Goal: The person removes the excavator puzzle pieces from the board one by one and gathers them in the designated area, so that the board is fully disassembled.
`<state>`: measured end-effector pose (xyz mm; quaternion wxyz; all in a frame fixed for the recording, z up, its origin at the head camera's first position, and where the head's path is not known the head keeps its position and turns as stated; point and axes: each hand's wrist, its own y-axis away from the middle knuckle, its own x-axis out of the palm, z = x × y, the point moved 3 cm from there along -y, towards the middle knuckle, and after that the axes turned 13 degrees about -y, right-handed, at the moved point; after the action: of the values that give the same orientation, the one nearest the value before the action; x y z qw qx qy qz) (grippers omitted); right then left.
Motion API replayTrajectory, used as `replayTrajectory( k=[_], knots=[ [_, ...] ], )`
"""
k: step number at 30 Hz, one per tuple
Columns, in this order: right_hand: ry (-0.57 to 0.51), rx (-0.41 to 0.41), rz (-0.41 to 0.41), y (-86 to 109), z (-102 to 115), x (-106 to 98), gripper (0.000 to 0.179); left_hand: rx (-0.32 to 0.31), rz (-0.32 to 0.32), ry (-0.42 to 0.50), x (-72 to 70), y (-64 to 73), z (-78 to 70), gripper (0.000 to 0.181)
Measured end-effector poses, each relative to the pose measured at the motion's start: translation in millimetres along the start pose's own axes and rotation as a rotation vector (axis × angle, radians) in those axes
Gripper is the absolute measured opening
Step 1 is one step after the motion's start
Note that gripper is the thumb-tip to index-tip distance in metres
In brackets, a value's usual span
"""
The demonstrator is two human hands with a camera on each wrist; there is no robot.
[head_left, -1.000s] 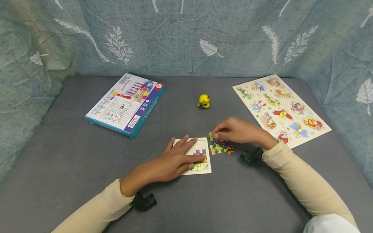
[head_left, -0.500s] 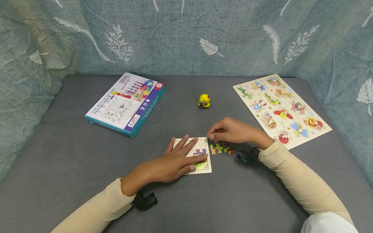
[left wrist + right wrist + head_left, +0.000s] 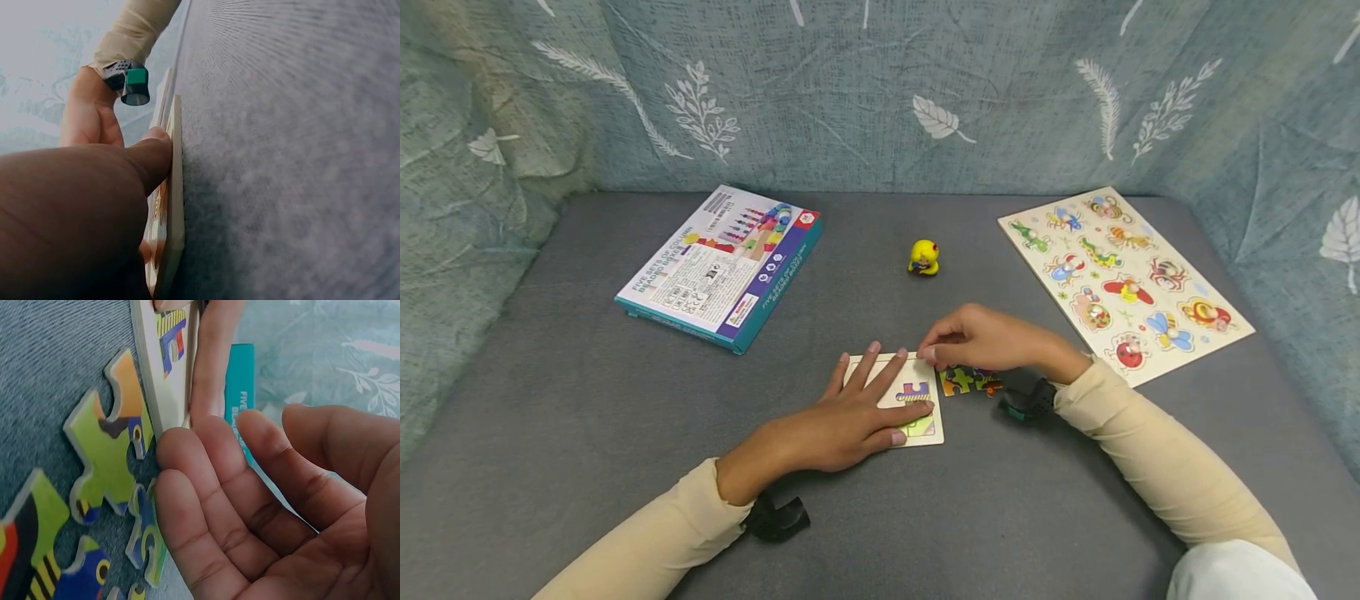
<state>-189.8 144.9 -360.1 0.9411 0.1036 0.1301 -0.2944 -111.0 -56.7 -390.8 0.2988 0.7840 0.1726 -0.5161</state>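
My left hand (image 3: 835, 421) lies with fingers spread on a small pale puzzle tray (image 3: 936, 436), covering much of it. A few fitted jigsaw pieces (image 3: 916, 390) show in its right part. The left wrist view has the thumb (image 3: 153, 156) resting on the tray's edge. My right hand (image 3: 988, 337) hovers at the tray's upper right corner, fingers loosely bent. In the right wrist view its thumb (image 3: 325, 428) and fingertips stand apart with nothing visible between them. Loose jigsaw pieces (image 3: 106, 450), green, orange and blue, lie just right of the tray, partly beneath the right hand.
A boxed bead set (image 3: 718, 267) lies at the back left. The yellow toy figure (image 3: 923, 258) stands at the middle back. An insect puzzle board (image 3: 1123, 283) lies at the right, close to the right forearm. A leaf-patterned cloth (image 3: 850, 100) hangs behind the grey table.
My right hand has moved left, from above the loose pieces to the tray's upper right corner. The left hand stays on the tray, nearly still.
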Motion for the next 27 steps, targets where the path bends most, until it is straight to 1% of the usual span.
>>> replayTrajectory(
  k=[6,10,19,27],
  knots=[
    [-0.02,-0.019,0.009,-3.8,-1.2,2.3,0.021,0.011,-0.006,-0.005,0.0,0.1,0.1,0.049],
    [-0.047,-0.039,0.016,-5.1,-0.2,5.0,0.021,0.01,0.002,-0.005,0.0,0.1,-0.3,0.048],
    [-0.126,-0.033,0.04,-6.9,1.8,9.4,0.021,0.02,0.001,-0.036,0.0,-0.9,-1.5,0.046],
    [-0.15,-0.02,0.064,-8.3,2.2,12.0,0.021,0.02,0.008,-0.036,0.6,-0.9,-1.5,0.046]
  ],
)
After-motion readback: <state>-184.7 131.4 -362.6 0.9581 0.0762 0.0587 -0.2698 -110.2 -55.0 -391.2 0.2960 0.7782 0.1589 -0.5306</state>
